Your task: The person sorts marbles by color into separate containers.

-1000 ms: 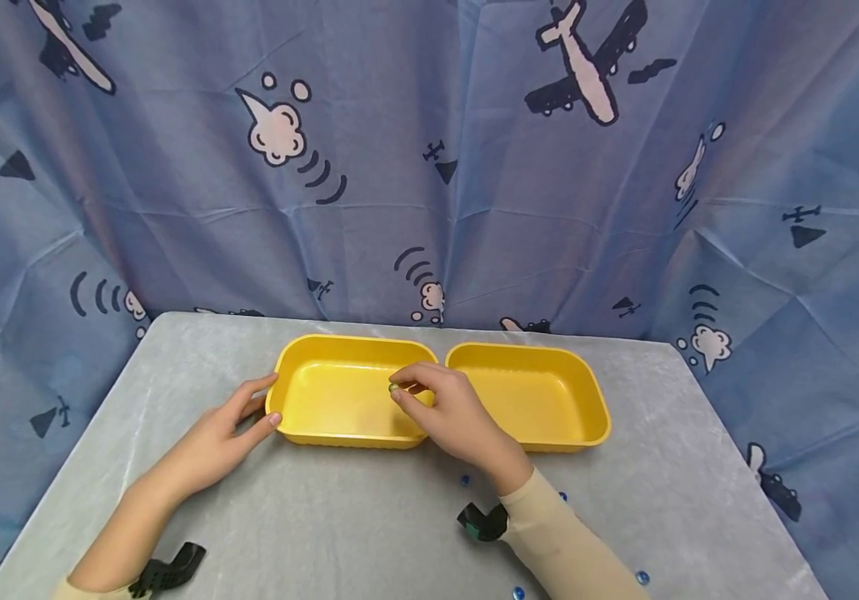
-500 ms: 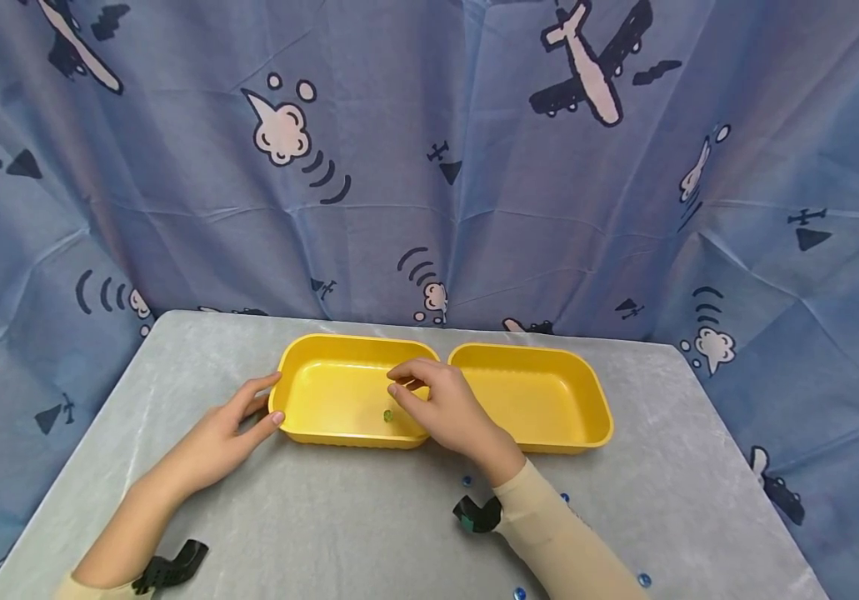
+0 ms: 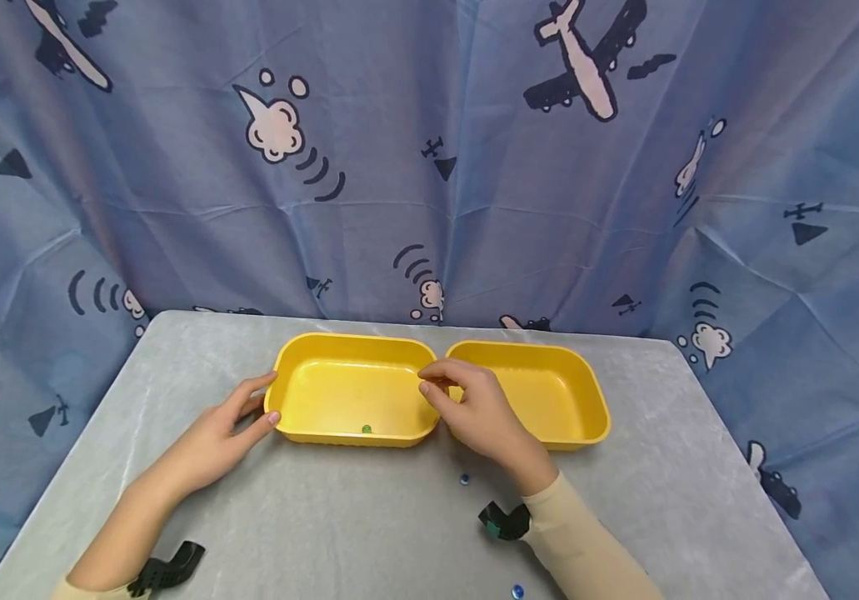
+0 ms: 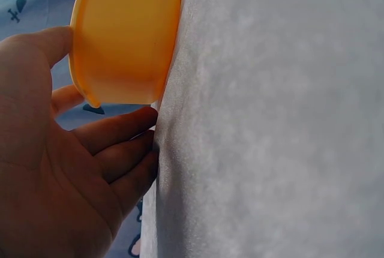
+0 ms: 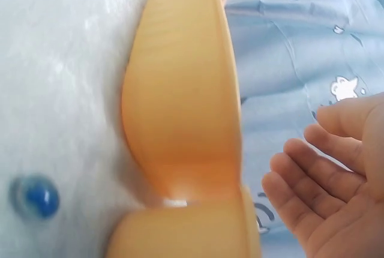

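Note:
Two yellow trays stand side by side on the table. In the left tray, near its front wall, lies a small green marble. My left hand rests against the left end of this tray, thumb and index finger touching its rim; in the left wrist view its other fingers lie extended below the tray wall. Above the gap between the trays, my right hand hovers with nothing in its fingers. The right wrist view shows the right hand's fingers relaxed and apart from the trays.
The right tray sits beside the left one. On the grey tabletop lie one blue marble in front of the trays and another blue marble near the bottom edge. A blue patterned curtain hangs behind.
My right hand has let go of the green marble, which dropped into the left tray and rolled toward its front wall. That hand then moved right. The left hand stays at the tray's end.

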Demonstrator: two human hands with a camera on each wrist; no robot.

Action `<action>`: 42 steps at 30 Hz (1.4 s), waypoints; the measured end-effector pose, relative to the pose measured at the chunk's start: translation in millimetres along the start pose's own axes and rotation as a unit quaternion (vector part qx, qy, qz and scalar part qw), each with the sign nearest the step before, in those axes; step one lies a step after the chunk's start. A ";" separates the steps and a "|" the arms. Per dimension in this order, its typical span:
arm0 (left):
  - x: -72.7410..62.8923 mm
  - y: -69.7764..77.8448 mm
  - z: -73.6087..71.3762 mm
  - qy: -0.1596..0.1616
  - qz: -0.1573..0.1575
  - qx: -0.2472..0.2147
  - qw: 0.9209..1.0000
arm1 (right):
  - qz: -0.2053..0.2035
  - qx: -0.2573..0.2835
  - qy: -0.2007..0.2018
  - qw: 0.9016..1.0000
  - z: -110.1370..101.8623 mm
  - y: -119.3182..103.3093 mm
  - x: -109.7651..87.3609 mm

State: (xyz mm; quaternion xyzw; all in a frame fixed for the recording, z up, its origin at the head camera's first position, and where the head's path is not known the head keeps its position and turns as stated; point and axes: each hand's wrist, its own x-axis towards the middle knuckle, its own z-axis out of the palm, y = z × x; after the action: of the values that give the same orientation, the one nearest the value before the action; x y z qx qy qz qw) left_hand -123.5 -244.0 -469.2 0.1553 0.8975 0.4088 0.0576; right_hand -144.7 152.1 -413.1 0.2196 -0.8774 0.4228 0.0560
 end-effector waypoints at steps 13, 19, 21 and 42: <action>-2.0 4.3 -1.5 0.000 0.003 0.008 1.000 | 0.044 -0.037 0.056 0.997 -54.3 4.0 -30.6; -2.0 15.4 -2.6 -0.001 -0.016 0.049 0.999 | 0.063 -0.057 0.087 0.993 -92.0 22.5 -51.4; -2.4 23.4 -4.6 0.014 -0.026 0.084 0.996 | 0.076 -0.060 0.095 0.991 -104.7 30.3 -56.9; 3.3 185.2 111.8 -0.152 0.101 0.010 0.983 | 0.199 0.032 0.067 0.977 -153.9 120.5 -83.5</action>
State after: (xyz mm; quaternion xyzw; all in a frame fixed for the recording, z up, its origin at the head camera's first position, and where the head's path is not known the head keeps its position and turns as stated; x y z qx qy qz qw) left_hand -57.9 -48.5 -403.6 0.3059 0.8622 0.3747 0.1507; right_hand -135.4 364.1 -425.3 0.0137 -0.8837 0.4673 0.0227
